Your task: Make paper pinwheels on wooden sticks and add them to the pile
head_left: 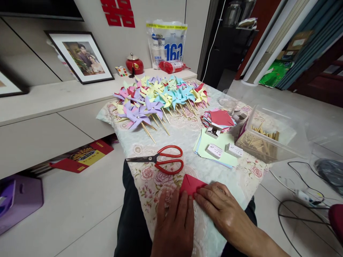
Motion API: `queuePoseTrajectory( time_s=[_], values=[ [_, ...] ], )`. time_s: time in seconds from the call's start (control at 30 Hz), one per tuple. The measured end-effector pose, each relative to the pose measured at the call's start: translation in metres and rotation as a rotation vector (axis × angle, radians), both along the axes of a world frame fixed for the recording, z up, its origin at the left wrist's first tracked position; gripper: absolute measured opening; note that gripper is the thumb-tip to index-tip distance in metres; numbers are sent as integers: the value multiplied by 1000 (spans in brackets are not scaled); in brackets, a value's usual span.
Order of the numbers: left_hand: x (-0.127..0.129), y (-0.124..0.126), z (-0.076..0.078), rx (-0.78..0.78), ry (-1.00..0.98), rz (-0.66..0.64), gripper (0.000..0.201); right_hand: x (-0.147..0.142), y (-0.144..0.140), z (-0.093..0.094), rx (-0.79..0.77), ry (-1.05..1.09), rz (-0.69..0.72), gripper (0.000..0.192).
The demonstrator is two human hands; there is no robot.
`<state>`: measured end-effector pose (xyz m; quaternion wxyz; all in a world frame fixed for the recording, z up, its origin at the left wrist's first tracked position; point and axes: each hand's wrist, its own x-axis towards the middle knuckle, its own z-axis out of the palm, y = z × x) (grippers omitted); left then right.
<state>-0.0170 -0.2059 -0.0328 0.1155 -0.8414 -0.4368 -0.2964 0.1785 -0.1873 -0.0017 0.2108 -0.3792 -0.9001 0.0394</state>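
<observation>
A folded red paper square [190, 184] lies on the flowered tablecloth [150, 185] near the table's front edge. My left hand [174, 223] rests flat on the cloth, its fingertips on the paper's left lower edge. My right hand [222, 208] presses its fingers on the paper's right lower edge. Neither hand grips it; both hold it down. Red-handled scissors [160, 160] lie shut just beyond the paper.
A heap of paper pinwheels on sticks [160, 98] covers the far end. Stacks of coloured paper squares [218, 119], pale green sheets [214, 146] with small white boxes, and a clear tub of wooden sticks [268, 135] stand at right. Cables lie on the floor at right.
</observation>
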Motion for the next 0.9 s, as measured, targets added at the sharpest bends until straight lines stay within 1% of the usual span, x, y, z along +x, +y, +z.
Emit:
queuePoseTrajectory(
  time_s=[0.07,0.2,0.4,0.47,0.6,0.67,0.8,0.9],
  values=[
    [-1,-2,0,0,24,-7,36,2,-4,0,-16,-62,-5,36],
    [-4,-7,-5,22,-28,0,35,5,-7,0,1,-138,-3,41],
    [-15,-12,-6,-15,65,-26,34,13,-6,1,43,-164,1,41],
    [-17,-13,-8,-9,41,-18,35,17,-6,1,51,-167,-2,41],
    [-18,-15,-14,55,-79,44,38,25,-6,1,74,-169,-4,40],
    [-19,-17,-16,42,-84,52,38,28,-5,2,84,-167,-9,40],
    [-25,-16,-12,54,-133,50,37,30,-2,3,92,-156,-39,37],
    [-25,-11,-4,27,-116,32,26,26,2,2,109,-146,-66,33]
  ],
)
